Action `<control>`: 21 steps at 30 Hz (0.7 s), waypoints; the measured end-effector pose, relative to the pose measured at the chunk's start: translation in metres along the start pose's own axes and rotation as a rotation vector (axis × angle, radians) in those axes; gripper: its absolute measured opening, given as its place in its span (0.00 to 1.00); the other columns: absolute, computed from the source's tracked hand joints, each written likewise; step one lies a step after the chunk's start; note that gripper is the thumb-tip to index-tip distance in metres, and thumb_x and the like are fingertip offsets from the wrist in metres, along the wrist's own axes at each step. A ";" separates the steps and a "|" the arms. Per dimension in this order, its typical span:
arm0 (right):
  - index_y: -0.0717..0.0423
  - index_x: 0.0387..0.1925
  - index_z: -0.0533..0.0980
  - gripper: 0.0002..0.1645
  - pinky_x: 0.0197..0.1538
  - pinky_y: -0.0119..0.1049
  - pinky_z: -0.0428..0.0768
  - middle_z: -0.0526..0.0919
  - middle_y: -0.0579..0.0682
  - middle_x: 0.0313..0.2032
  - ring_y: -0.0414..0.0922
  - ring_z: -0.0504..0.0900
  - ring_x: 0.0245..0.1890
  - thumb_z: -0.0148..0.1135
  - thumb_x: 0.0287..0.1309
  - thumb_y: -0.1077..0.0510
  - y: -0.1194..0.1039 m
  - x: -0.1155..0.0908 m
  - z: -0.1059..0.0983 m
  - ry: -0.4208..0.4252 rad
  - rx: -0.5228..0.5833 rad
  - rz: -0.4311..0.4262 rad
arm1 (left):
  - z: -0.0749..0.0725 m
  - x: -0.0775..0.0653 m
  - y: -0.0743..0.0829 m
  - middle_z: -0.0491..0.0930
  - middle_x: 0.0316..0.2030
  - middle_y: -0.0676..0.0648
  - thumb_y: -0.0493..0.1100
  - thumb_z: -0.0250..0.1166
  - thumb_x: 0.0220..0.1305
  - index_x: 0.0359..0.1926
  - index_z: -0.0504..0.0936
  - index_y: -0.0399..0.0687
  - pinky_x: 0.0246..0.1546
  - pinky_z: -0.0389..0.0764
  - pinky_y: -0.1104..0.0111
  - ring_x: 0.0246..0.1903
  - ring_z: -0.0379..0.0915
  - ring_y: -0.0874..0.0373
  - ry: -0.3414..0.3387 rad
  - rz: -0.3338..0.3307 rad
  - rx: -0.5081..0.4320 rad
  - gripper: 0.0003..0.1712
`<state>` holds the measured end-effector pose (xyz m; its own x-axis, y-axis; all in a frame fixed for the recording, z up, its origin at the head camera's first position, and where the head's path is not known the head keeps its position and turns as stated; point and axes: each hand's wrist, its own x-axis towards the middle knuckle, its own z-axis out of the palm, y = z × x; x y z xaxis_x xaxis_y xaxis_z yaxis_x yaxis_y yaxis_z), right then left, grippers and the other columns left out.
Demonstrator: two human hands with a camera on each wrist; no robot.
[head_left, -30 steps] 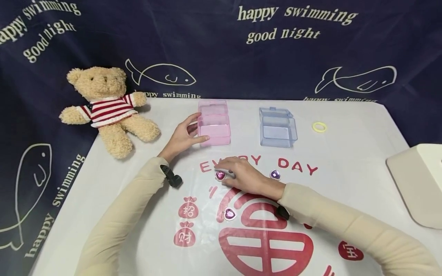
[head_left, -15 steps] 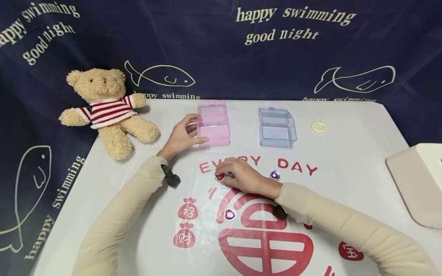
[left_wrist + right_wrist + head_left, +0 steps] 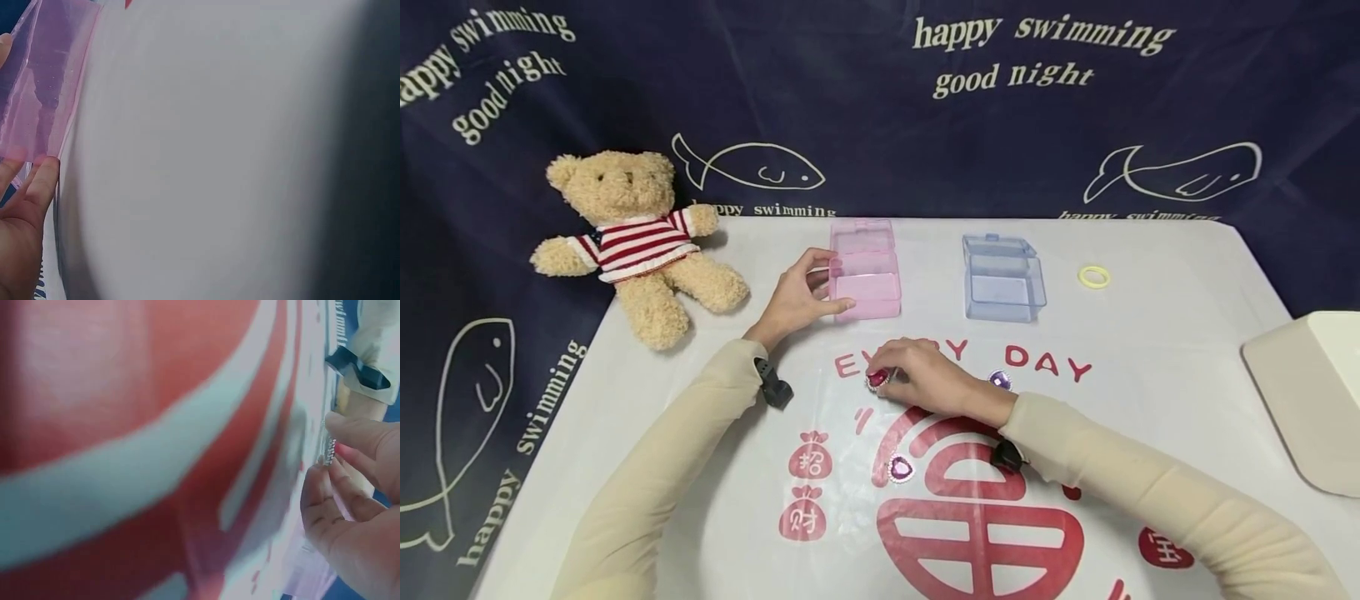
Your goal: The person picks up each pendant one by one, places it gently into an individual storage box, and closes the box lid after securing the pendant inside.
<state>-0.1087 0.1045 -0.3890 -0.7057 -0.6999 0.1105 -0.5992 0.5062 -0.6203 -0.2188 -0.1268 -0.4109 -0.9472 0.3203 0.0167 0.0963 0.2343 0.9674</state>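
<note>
My left hand (image 3: pixel 797 300) grips the left side of a clear pink plastic box (image 3: pixel 868 292), thumb at its front and fingers farther back. In the left wrist view, fingertips press the pink box's wall (image 3: pixel 47 106). The box's lid stands up. My right hand (image 3: pixel 928 379) pinches a red heart-shaped gem (image 3: pixel 877 379) with a beaded silver edge between thumb and fingers. The right wrist view shows the gem's beaded rim (image 3: pixel 330 450) edge-on at the fingertips. A pink-purple heart gem (image 3: pixel 900 468) lies nearer me, and a violet heart gem (image 3: pixel 999 381) lies beyond my right wrist.
A clear blue box (image 3: pixel 1003 287) with its lid up stands right of the pink one. Beyond it lies a yellow ring (image 3: pixel 1093 277). A teddy bear (image 3: pixel 640 242) sits at the back left. A beige container (image 3: pixel 1300 400) stands at the right edge of the white table (image 3: pixel 730 500).
My right thumb and fingers have closed on the red heart gem and now pinch it, slightly raised. The left hand stays on the pink box.
</note>
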 end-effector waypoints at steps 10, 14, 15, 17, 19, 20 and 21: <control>0.59 0.41 0.82 0.12 0.43 0.36 0.85 0.86 0.50 0.42 0.43 0.83 0.41 0.70 0.52 0.64 -0.005 0.024 -0.031 0.211 0.056 -0.016 | 0.000 0.002 -0.011 0.70 0.60 0.37 0.31 0.78 0.41 0.63 0.65 0.39 0.64 0.75 0.65 0.62 0.70 0.43 0.016 0.034 0.008 0.46; 0.59 0.41 0.82 0.13 0.41 0.36 0.85 0.86 0.52 0.42 0.45 0.83 0.40 0.69 0.52 0.65 -0.004 0.038 -0.045 0.282 0.064 0.014 | 0.001 0.002 -0.010 0.71 0.60 0.38 0.31 0.79 0.41 0.62 0.66 0.39 0.64 0.74 0.65 0.62 0.70 0.45 0.017 0.042 0.012 0.46; 0.59 0.41 0.82 0.13 0.41 0.37 0.85 0.86 0.52 0.42 0.45 0.83 0.40 0.69 0.52 0.65 -0.003 0.042 -0.048 0.298 0.060 0.023 | 0.001 0.002 -0.010 0.71 0.60 0.37 0.31 0.79 0.41 0.62 0.66 0.39 0.64 0.74 0.66 0.62 0.70 0.45 0.017 0.043 0.012 0.46; 0.59 0.41 0.83 0.12 0.41 0.38 0.85 0.86 0.52 0.42 0.46 0.83 0.40 0.69 0.51 0.65 0.001 0.049 -0.052 0.322 0.062 0.045 | 0.001 0.002 -0.010 0.71 0.60 0.37 0.32 0.79 0.41 0.62 0.66 0.39 0.64 0.74 0.66 0.62 0.70 0.45 0.018 0.043 0.014 0.46; 0.59 0.41 0.83 0.12 0.42 0.39 0.86 0.86 0.52 0.41 0.47 0.83 0.40 0.69 0.51 0.65 0.005 0.057 -0.054 0.339 0.069 0.065 | 0.000 0.002 -0.011 0.71 0.60 0.38 0.32 0.79 0.41 0.63 0.66 0.40 0.63 0.75 0.66 0.62 0.70 0.45 0.021 0.045 0.018 0.46; 0.59 0.40 0.83 0.12 0.42 0.39 0.86 0.86 0.52 0.40 0.47 0.83 0.40 0.70 0.51 0.65 0.007 0.061 -0.055 0.345 0.071 0.075 | 0.000 0.002 -0.011 0.71 0.60 0.38 0.33 0.79 0.41 0.63 0.66 0.40 0.63 0.75 0.66 0.62 0.71 0.46 0.022 0.045 0.021 0.46; 0.59 0.40 0.83 0.12 0.43 0.39 0.86 0.86 0.52 0.40 0.47 0.83 0.40 0.70 0.51 0.64 0.009 0.065 -0.055 0.346 0.072 0.087 | 0.000 0.002 -0.012 0.71 0.60 0.39 0.33 0.79 0.42 0.62 0.66 0.40 0.63 0.75 0.66 0.62 0.71 0.46 0.024 0.045 0.024 0.46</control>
<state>-0.1806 0.0916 -0.3449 -0.8465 -0.4372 0.3039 -0.5119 0.5111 -0.6905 -0.2221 -0.1285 -0.4223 -0.9487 0.3093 0.0663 0.1459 0.2420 0.9592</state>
